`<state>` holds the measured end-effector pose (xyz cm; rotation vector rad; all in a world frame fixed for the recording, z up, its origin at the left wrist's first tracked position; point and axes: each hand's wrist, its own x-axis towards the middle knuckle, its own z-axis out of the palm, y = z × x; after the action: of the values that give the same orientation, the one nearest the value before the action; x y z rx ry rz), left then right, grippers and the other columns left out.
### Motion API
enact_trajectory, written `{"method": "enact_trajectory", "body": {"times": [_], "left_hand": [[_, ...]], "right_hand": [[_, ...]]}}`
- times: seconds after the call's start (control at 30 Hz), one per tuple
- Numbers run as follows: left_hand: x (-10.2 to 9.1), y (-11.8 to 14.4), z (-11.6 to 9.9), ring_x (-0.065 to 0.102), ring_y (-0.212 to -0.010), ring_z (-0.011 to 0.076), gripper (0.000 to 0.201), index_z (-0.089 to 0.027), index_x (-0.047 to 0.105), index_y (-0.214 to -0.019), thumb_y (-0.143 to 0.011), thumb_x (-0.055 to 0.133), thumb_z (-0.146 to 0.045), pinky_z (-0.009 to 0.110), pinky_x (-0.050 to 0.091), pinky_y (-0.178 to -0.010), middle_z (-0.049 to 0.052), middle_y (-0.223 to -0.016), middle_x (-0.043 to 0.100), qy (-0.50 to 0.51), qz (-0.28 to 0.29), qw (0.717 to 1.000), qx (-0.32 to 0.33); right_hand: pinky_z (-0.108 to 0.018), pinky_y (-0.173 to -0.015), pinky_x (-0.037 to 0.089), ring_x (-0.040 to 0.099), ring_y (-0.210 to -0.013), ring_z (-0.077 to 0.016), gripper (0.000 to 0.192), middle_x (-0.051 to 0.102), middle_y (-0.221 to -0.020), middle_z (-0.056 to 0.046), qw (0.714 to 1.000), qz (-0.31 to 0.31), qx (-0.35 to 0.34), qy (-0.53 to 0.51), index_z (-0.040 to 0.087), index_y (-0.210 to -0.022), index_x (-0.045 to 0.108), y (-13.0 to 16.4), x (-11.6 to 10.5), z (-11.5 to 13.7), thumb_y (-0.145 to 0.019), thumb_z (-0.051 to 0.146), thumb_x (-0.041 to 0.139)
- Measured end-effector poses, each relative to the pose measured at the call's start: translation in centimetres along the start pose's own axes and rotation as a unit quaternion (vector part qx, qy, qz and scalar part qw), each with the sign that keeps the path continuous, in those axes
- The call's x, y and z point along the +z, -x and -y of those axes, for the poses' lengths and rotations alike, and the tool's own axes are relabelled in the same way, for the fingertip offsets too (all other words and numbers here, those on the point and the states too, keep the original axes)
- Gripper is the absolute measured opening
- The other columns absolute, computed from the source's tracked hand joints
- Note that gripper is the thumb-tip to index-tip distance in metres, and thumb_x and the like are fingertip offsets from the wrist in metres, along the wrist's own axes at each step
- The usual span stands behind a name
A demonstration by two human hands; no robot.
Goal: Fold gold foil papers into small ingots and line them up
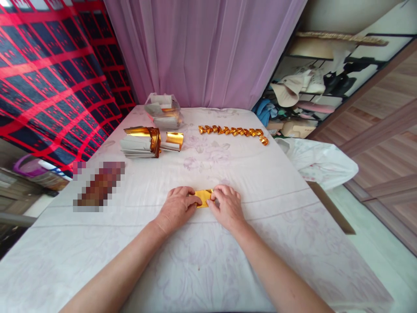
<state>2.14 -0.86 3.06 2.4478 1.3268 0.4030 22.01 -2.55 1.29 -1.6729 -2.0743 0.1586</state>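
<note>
A small folded piece of gold foil paper lies on the flowered tablecloth, between my two hands. My left hand grips its left end, thumb on top. At the right end, my right hand pinches the paper near its upper corner, with thumb and fingertips close together. Beyond my hands, to the left, stands a banded stack of gold and grey paper sheets. Beside that stack lie a few loose gold sheets. A row of folded gold paper pieces runs along the far right of the table.
At the table's far edge sits a clear plastic bag with more paper. A blurred-out object lies at the left. A purple curtain hangs behind the table. On the right are a white bag and a shelf with caps and shoes.
</note>
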Motion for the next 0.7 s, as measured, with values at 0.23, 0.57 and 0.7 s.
{"method": "enact_trajectory", "body": {"times": [0.23,0.57,0.7], "left_hand": [[0.5,-0.9,-2.2,0.054,-0.096,0.0262,0.016,-0.025,0.073,-0.081,-0.086,0.064,-0.038,0.047,0.039,-0.089,0.006,-0.097,0.062,-0.021,-0.047,0.996,-0.077],[1.1,-1.2,-2.3,0.055,-0.097,0.0274,0.009,-0.023,0.070,-0.076,-0.081,0.067,-0.029,0.046,0.037,-0.087,0.005,-0.092,0.063,-0.018,-0.063,0.991,-0.114],[1.1,-0.9,-1.3,0.056,-0.100,0.0258,0.007,-0.024,0.071,-0.080,-0.082,0.064,-0.025,0.045,0.037,-0.090,0.004,-0.098,0.065,0.001,-0.056,0.994,-0.097]], "right_hand": [[-0.037,-0.083,0.035,0.055,-0.098,-0.0227,0.007,0.065,-0.106,-0.005,1.000,-0.014,-0.009,0.000,0.023,-0.090,0.060,0.2,0.4,-0.2,-0.084,0.019,0.059],[-0.036,-0.082,0.035,0.055,-0.100,-0.0211,0.010,0.064,-0.106,-0.003,1.000,-0.007,-0.009,0.009,0.023,-0.091,0.060,0.1,0.3,0.0,-0.086,0.015,0.058],[-0.036,-0.082,0.034,0.055,-0.100,-0.0210,0.010,0.064,-0.106,-0.002,1.000,-0.004,-0.010,0.012,0.023,-0.090,0.061,0.1,0.1,0.1,-0.086,0.015,0.057]]}}
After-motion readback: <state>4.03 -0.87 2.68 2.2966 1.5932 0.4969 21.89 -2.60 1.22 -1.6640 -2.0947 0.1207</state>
